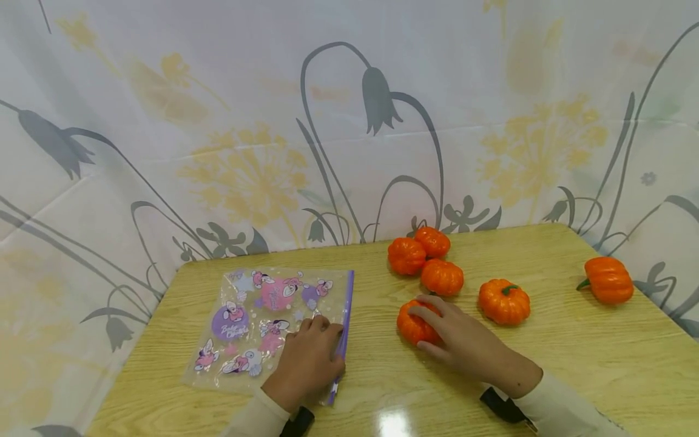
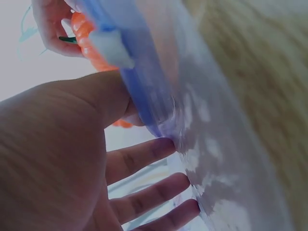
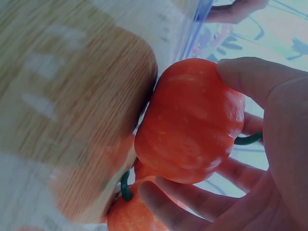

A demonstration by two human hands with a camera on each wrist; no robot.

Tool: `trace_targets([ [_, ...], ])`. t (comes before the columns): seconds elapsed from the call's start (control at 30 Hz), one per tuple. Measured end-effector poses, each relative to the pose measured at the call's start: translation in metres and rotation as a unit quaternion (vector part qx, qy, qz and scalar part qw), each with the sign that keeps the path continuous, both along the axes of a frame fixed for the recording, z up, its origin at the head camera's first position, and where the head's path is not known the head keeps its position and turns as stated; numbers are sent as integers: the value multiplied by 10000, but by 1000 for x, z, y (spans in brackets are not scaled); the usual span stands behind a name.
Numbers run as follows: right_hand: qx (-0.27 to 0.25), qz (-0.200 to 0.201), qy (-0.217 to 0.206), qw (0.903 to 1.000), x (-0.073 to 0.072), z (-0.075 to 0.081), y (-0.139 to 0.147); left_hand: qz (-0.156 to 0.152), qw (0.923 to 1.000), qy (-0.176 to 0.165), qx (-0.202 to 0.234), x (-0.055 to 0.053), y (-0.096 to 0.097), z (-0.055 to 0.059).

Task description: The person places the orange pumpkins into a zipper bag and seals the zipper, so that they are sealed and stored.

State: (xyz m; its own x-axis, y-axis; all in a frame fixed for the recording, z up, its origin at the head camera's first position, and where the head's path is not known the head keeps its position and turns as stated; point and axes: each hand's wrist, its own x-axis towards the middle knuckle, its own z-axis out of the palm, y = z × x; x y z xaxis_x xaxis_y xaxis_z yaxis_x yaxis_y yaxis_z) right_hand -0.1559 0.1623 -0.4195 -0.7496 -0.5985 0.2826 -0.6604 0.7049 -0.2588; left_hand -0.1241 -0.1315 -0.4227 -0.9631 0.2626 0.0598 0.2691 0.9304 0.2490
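Observation:
My left hand (image 1: 308, 361) lies over a clear zip bag (image 1: 253, 331) printed with pink and purple cartoon figures. Thumb and index finger pinch its purple zip edge (image 2: 144, 91), while the other fingertips (image 2: 166, 147) touch the film. To the right, my right hand (image 1: 464, 340) grips a small orange toy pumpkin (image 1: 412, 325) on the table. The right wrist view shows the thumb on one side of this pumpkin (image 3: 190, 120) and fingers around the other, its green stem facing the palm. Another pumpkin (image 3: 134, 211) sits close by the fingertips.
Behind the held pumpkin, three more cluster together, the nearest one (image 1: 442, 277) just beyond my fingers. One pumpkin (image 1: 505, 301) stands to the right, and another (image 1: 608, 280) lies on its side near the table's (image 1: 568, 340) right edge. A flower-patterned curtain (image 1: 349, 152) hangs behind.

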Motion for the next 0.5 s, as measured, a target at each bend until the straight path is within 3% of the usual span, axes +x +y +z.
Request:
trace_targets([
  [0.27,-22,66,95,9999,1,-2,0,109,9998,-32,140,0,1,-2],
  [0.5,-2,-2,9,10000,1,-1,1,-118,9993,-127,330,-2,2,-1],
])
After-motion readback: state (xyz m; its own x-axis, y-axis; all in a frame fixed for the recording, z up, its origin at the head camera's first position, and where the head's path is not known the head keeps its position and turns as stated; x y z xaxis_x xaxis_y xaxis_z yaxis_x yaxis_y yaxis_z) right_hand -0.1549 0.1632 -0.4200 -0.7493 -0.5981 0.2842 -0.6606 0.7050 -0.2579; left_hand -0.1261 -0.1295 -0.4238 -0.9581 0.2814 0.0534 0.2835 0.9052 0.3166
